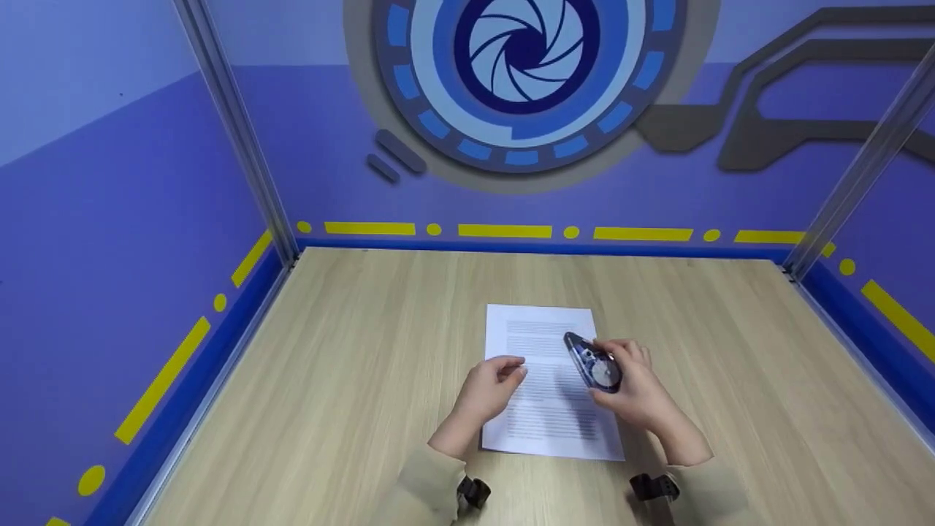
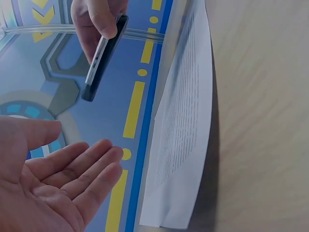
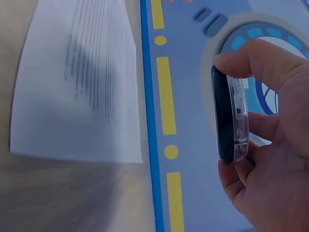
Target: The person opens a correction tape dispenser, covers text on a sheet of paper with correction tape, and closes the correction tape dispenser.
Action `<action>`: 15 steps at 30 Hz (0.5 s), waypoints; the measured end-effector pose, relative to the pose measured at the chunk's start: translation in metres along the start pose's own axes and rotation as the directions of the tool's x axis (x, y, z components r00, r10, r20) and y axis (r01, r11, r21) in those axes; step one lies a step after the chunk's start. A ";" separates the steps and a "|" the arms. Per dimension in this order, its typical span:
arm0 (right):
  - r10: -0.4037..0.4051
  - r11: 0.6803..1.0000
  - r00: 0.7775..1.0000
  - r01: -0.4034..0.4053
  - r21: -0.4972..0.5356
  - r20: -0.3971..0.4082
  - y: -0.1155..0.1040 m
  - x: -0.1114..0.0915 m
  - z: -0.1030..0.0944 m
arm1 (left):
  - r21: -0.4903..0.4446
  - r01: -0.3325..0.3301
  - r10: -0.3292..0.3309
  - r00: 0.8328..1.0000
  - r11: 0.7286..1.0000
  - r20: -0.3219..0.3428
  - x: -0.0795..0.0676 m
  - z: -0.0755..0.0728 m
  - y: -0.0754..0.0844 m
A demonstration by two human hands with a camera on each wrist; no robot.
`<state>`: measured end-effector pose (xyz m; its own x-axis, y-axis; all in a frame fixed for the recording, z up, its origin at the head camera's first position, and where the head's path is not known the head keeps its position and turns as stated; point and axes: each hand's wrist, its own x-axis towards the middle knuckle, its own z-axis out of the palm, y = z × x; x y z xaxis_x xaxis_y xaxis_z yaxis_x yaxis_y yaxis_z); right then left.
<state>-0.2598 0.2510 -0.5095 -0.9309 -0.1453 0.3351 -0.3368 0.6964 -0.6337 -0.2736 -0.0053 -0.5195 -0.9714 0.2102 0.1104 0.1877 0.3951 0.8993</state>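
Observation:
A printed sheet of paper (image 1: 537,416) lies on the table, its lines of text facing up. Above its right side my right hand (image 1: 639,387) holds a correction tape dispenser (image 1: 597,365) with a dark body and a clear cover. In the right wrist view the thumb and fingers grip the dispenser (image 3: 227,116) by its edges, clear of the paper (image 3: 82,96). My left hand (image 1: 488,391) hovers over the sheet's left edge and holds nothing. Its fingers are loosely bent, palm turned inward, as the left hand (image 2: 63,188) shows in the left wrist view.
The wooden table (image 1: 365,351) extends around the sheet on every side. Blue and purple panels with yellow dashes (image 1: 504,231) enclose it at the back, left and right. Metal posts (image 1: 237,124) stand at the back corners. Dark straps (image 1: 475,492) circle both sleeved wrists.

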 end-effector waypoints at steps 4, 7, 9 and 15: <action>-0.067 0.998 0.998 0.067 -0.010 0.002 -0.008 -0.002 0.005 | -0.121 0.007 -0.007 1.000 0.993 0.005 0.002 0.001 -0.001; -0.133 0.991 0.991 0.133 -0.009 -0.001 -0.013 -0.004 0.010 | -0.236 0.024 -0.018 0.999 0.971 0.028 0.002 0.002 -0.001; -0.184 0.983 0.983 0.184 -0.007 -0.008 -0.016 -0.005 0.013 | -0.301 0.032 -0.019 0.999 0.953 0.045 0.002 0.003 -0.001; -0.291 0.957 0.957 0.291 0.015 0.012 -0.028 -0.009 0.020 | -0.435 0.091 -0.061 0.995 0.896 0.082 0.002 0.003 0.002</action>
<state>-0.2450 0.2190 -0.5086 -0.7944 -0.3502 0.4962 -0.5948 0.6135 -0.5194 -0.2743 -0.0011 -0.5189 -0.9659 0.2580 0.0199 0.0163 -0.0161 0.9997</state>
